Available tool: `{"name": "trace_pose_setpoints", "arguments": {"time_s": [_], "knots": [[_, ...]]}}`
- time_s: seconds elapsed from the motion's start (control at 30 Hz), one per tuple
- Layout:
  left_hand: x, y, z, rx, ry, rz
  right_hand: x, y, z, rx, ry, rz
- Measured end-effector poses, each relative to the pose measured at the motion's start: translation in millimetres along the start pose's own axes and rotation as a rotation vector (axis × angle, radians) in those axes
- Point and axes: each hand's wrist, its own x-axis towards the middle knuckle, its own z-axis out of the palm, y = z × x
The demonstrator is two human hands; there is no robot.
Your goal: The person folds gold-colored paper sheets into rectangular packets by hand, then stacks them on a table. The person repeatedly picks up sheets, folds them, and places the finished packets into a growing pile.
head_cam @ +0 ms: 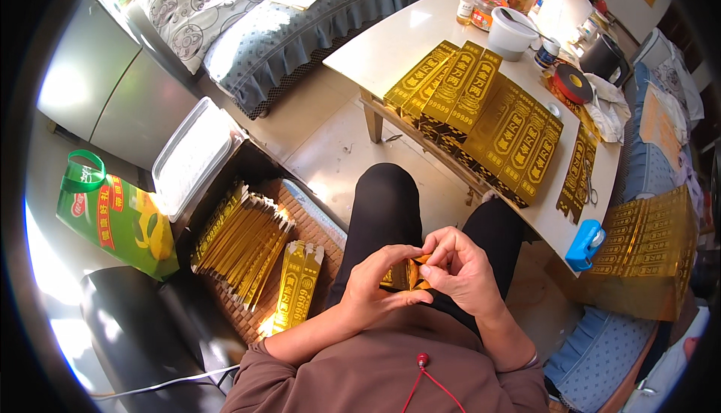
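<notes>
Over the lap, my left hand [377,280] holds a small gold-printed paper box [397,275] by its sides, fingers and thumb around it. My right hand [459,269] pinches the orange flaps at the box's near right end. The rest of the box is hidden by my left hand. Many flat gold card strips [242,244] lie in a pile on a woven mat [265,314] to the left, with a smaller stack of gold strips [298,283] beside them. Rows of gold boxes [507,137] stand on the white table [372,55] ahead and to the right.
A blue tape dispenser [586,245] sits at the table's near corner, with scissors [590,185] beyond it. A black tape roll [573,83], a white tub [510,33] and a dark jug [604,59] stand farther back. At left are a clear plastic container [194,159] and a green bag [121,221].
</notes>
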Motion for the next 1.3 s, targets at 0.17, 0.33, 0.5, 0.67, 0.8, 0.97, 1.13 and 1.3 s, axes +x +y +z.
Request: {"name": "trace_pose_setpoints", "arguments": {"time_s": [0.17, 0.33, 0.5, 0.67, 0.8, 0.97, 1.13, 1.3], "knots": [[-1, 0, 0, 0.017, -0.001, -0.034, 1, -9, -1, 0.175, -0.005, 0.108], [-5, -9, 4, 0.037, 0.037, -0.114, 3, -8, -18, -0.329, -0.221, -0.127], [-10, -20, 10, 0.136, -0.076, -0.239, 18, -14, -66, 0.413, 0.213, -0.192], [-11, -14, 8, 0.158, -0.117, -0.298, 27, -22, -89, 0.264, 0.414, -0.211], [-3, -13, 5, 0.214, -0.126, -0.295, 23, -18, -109, 0.016, 0.377, -0.209], [10, -15, 2, 0.299, -0.052, -0.178, 24, -24, -100, -0.501, 0.482, -0.410], [24, -16, 7, 0.385, -0.010, -0.119, 17, -33, -74, -1.175, 0.564, -0.484], [37, -18, 17, 0.457, 0.014, 0.002, 13, -42, -67, -1.493, 0.448, -0.495]]}}
